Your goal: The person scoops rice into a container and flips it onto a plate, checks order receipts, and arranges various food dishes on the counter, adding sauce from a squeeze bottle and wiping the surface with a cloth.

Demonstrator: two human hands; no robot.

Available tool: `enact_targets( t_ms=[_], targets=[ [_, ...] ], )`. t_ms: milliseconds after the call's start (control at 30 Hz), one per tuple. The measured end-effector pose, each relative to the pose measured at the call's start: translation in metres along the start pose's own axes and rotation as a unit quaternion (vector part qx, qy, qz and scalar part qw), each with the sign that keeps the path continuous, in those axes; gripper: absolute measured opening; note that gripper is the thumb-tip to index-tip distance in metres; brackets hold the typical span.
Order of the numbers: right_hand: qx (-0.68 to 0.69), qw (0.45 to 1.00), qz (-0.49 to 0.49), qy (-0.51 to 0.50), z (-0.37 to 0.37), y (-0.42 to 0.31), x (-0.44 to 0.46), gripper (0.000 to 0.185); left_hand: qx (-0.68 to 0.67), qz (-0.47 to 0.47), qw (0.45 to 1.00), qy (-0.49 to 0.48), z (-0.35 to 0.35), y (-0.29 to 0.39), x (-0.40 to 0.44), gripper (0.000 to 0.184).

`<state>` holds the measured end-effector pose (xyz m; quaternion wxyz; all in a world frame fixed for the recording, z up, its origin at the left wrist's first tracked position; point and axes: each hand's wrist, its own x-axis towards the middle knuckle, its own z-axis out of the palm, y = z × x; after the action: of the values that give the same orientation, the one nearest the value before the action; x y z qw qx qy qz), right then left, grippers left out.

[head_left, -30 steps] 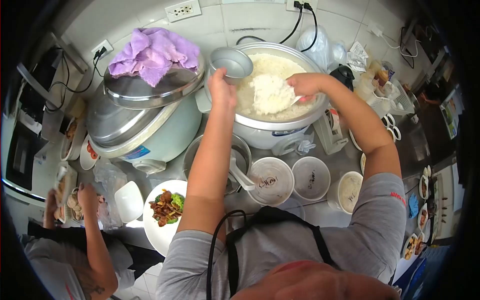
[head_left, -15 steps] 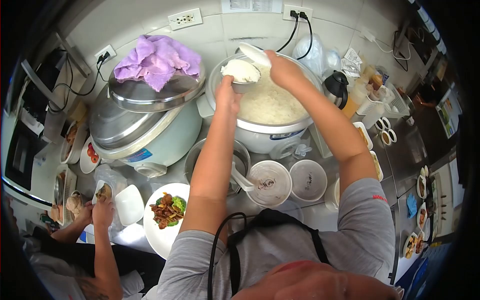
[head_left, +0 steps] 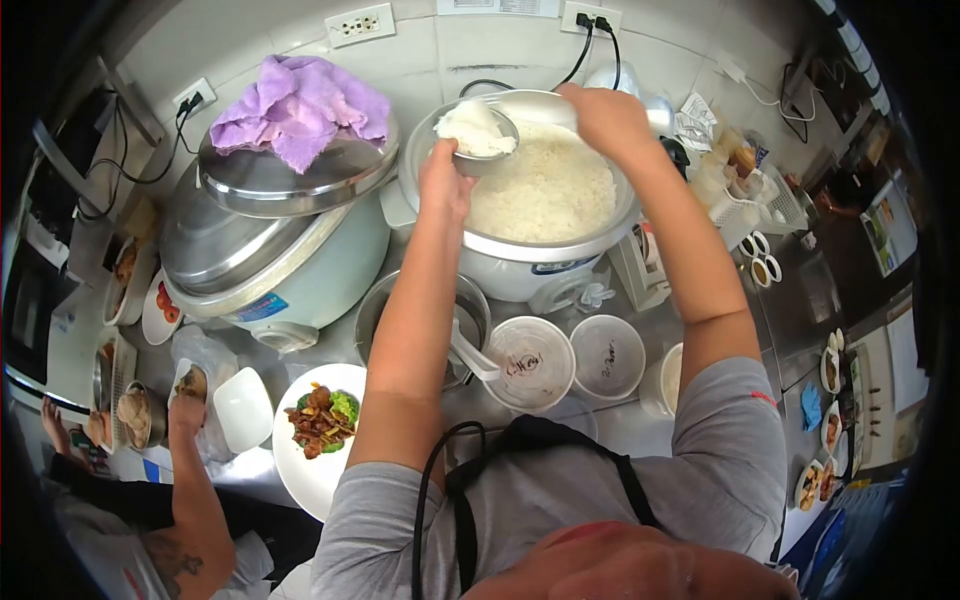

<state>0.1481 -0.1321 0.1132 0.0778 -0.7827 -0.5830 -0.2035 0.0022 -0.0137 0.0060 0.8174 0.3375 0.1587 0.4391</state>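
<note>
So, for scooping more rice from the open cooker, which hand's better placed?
Right, I'd say: the right hand grips the white paddle at the far side of the cooker. The left hand is taken up supporting the metal bowl.

1. Small bowl (head_left: 486, 157): smooth metal with a dull shine.
2. Paddle (head_left: 537, 105): smooth, plastic-looking.
3. Rice (head_left: 550, 195): matt, rough and grainy.
4. Open cooker (head_left: 490, 265): smooth, glossy shell.
5. Upper lid (head_left: 300, 192): polished, reflective metal.
6. Towel (head_left: 300, 110): matt, rough-napped cloth.
7. Lettered tub (head_left: 610, 357): smooth, translucent plastic.
8. Bag (head_left: 205, 345): thin, crinkled, see-through plastic.
9. Plate (head_left: 300, 480): smooth, glossy.
10. Counter (head_left: 630, 425): smooth metal, soft sheen.
11. Wall (head_left: 400, 60): smooth tiles, lightly glossy.
</note>
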Motion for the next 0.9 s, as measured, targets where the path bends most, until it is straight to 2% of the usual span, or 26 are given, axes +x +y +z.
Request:
enact_targets(
  t_ms=[100, 200, 233, 333, 567, 767, 900],
  targets=[
    [-0.133, 0.984, 0.033, -0.115, 0.038, 0.030, 0.012, 0.022, -0.046, -0.003, 0.999, 0.011, -0.004, -0.001, 0.004, 0.042],
    [-0.159, 0.980, 0.032, -0.119, 0.075, 0.036, 0.011, 0.019, -0.060, 0.008, 0.998, -0.003, -0.002, 0.001, 0.004, 0.041],
    [-0.165, 0.980, 0.001, -0.114, 0.084, 0.037, 0.012, 0.016, -0.057, 0.011, 0.998, -0.001, -0.001, 0.001, 0.004, 0.041],
    [-0.155, 0.973, -0.046, -0.168, 0.091, 0.042, 0.013, 0.018, -0.049, 0.016, 0.999, 0.012, -0.004, -0.001, 0.001, 0.040],
    [-0.092, 0.949, -0.025, -0.300, 0.072, 0.023, -0.031, 0.028, -0.074, 0.060, 0.994, 0.061, -0.004, -0.006, 0.008, 0.038],
    [-0.054, 0.939, -0.046, -0.337, 0.054, -0.006, -0.050, 0.031, -0.033, 0.046, 0.995, 0.082, -0.006, -0.006, 0.010, 0.039],
    [-0.003, 0.925, -0.110, -0.363, 0.042, -0.028, -0.053, 0.032, -0.019, 0.035, 0.997, 0.073, -0.004, -0.004, 0.007, 0.038]
  ],
)
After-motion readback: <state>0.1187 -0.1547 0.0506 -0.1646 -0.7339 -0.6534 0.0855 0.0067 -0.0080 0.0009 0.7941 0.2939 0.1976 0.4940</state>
